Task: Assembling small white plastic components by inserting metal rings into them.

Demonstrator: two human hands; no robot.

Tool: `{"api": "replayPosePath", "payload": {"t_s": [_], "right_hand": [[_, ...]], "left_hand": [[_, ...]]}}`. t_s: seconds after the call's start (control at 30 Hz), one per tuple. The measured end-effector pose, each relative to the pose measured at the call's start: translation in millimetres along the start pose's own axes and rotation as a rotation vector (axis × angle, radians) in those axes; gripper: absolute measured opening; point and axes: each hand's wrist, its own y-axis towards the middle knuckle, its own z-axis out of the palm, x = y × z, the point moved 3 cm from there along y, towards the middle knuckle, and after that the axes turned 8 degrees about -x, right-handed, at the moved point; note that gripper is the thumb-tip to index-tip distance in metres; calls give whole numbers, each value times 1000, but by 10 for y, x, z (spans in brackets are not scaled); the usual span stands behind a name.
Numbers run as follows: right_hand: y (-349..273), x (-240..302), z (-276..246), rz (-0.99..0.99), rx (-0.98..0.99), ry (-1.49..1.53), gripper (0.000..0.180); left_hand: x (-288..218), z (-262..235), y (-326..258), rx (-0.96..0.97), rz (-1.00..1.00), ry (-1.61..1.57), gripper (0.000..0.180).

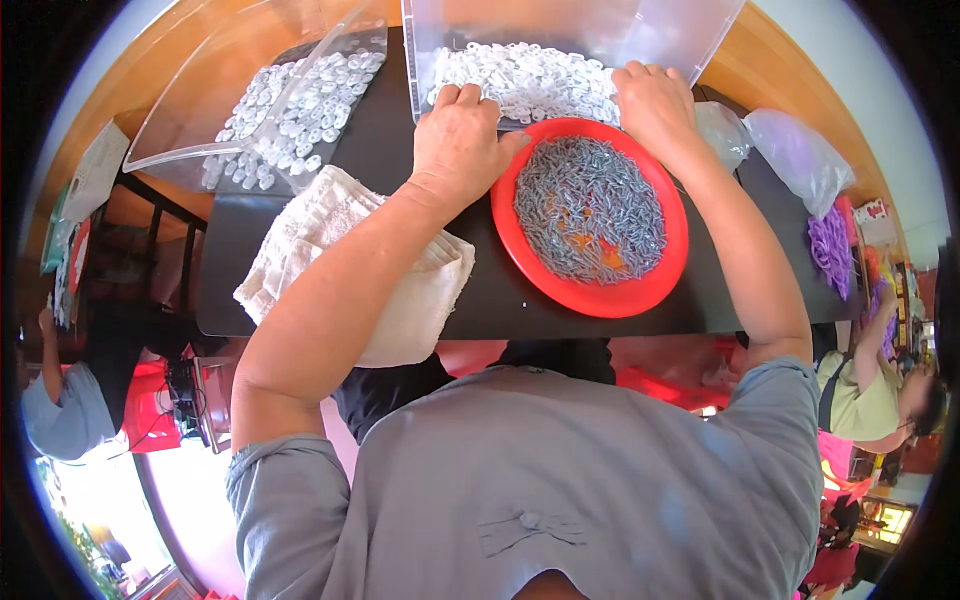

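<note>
A red round plate full of small grey screws sits on a black table. Behind it stands a clear plastic bin holding many small white rings. My left hand rests at the bin's front edge, fingers curled over the white rings, its heel by the plate's left rim. My right hand lies palm down at the bin's right front, fingers bent among the rings. Whether either hand pinches a ring is hidden.
A second clear bin with white rings lies tilted at the left. A folded cream towel lies under my left forearm. Clear plastic bags and purple pieces sit at the right. Other people are at the left and right edges.
</note>
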Motion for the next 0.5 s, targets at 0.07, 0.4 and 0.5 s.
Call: {"api": "replayPosePath", "payload": {"t_s": [0.07,0.4,0.5], "right_hand": [[-80,53,-2,-25,49,0,12],[-307,203,31,-67,-34,66,20],[-319,86,-251,-10,-499,184,23]], "left_hand": [[-15,-3,-17,10,7,37,35],[-28,42,-50,-37,97,27,30],[13,-19,-9,-117,110,-43,29]]}}
